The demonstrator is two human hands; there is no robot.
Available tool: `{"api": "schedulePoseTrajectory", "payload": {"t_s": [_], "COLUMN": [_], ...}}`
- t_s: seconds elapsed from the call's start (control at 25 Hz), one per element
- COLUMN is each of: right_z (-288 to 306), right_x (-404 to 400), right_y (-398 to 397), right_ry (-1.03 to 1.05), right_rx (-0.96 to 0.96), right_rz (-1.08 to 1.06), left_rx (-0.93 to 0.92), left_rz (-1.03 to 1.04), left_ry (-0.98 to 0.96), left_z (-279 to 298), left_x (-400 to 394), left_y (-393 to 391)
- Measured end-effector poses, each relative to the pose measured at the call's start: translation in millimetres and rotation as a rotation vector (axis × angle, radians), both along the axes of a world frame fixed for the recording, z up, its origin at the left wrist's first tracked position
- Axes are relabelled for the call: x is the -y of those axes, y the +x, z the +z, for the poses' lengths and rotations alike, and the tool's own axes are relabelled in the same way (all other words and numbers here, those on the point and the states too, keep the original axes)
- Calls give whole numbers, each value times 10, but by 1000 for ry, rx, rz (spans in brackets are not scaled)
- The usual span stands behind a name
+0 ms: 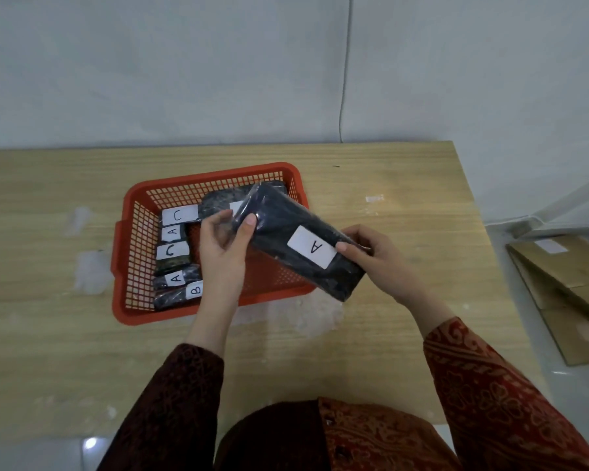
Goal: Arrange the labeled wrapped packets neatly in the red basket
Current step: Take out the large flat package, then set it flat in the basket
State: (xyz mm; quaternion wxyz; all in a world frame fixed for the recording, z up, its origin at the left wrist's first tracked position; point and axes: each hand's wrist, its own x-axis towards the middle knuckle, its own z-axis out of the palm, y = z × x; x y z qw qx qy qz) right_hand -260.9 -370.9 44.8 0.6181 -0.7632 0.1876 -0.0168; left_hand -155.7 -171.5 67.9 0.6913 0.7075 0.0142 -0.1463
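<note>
Left hand [223, 244]: thumb and fingers pinch far end of packet [300, 239]. Right hand [376, 256]: fingers clamp near end, thumb beside "A" label [312, 248]. Packet held tilted above right half of basket [143, 198], near end overhanging front rim.

In basket: row of five labelled packets [174, 256] along left wall; another packet [218, 200] flat at back.

Risks, judged:
- slick wrap may slip from pinch, packet falls skewed
- overhanging end may catch rim on lowering
- landing on back packet hides its label
- left wrist may nudge row out of line
</note>
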Motion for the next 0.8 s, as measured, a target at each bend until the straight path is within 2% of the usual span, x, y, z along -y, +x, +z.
{"api": "schedulePoseTrajectory", "payload": {"t_s": [0.12, 0.32, 0.44, 0.52, 0.6, 0.72, 0.8], "right_z": [-21, -43, 97, 173, 190, 140, 103], "right_x": [-254, -566, -478, -418, -414, -444, -492], "right_y": [121, 244, 413, 489, 498, 445, 385], "right_ry": [191, 262, 446, 457, 409, 433, 330], "right_rx": [-3, -108, -75, -50, -34, -56, -151], "right_rz": [-145, -42, -202, -230, -253, -422, -409], "left_rx": [-109, -79, -116, -165, -194, -175, -215], "left_rz": [-236, -336, -621, -709, -642, -321, -148], "left_ry": [64, 109, 134, 134, 126, 121, 149], "left_z": [-8, -4, 110, 152, 111, -57, -213], "left_x": [-17, -187, -434, -545, -610, -673, -701], "left_y": [-125, -130, 40, 111, 156, 207, 224]}}
